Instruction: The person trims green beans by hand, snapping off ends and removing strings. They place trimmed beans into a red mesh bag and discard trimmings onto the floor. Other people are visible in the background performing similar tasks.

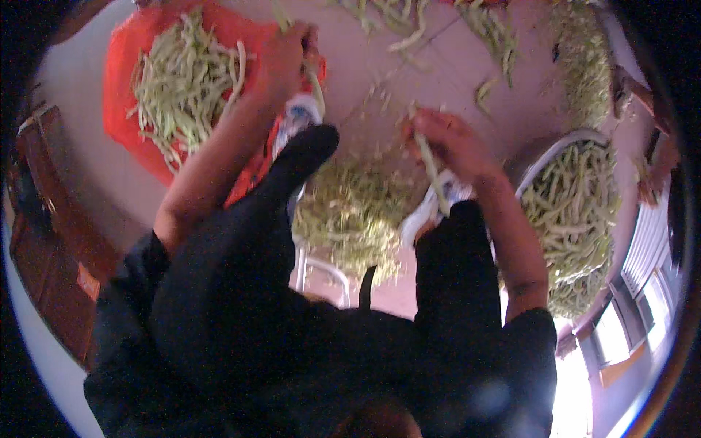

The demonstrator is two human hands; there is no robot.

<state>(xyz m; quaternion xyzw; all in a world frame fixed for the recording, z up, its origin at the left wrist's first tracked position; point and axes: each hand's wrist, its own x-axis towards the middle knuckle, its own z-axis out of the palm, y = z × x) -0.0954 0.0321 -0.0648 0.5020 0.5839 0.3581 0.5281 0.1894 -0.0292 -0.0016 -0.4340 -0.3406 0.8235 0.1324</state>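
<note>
My left hand [287, 57] is over the right edge of a red plastic container [120, 104], blurred by motion. Its fingers are closed around a slim green pod [317, 90] that hangs below them. A heap of long pale-green bean pods [183, 82] fills the container beside my left forearm. Farther right, above my shoe, my right hand [446, 139] grips another long pale-green pod [431, 164], which slants down from the fingers. Between my feet lies a pile of green trimmings [350, 219] on the floor.
A white-rimmed basin [539, 159] full of pods [572, 213] stands at my right. Loose pods [490, 33] lie on the floor ahead, with more trimmings [583, 71] at far right. My white shoes [298, 115] flank the pile. Brown wooden furniture [55, 263] stands at left.
</note>
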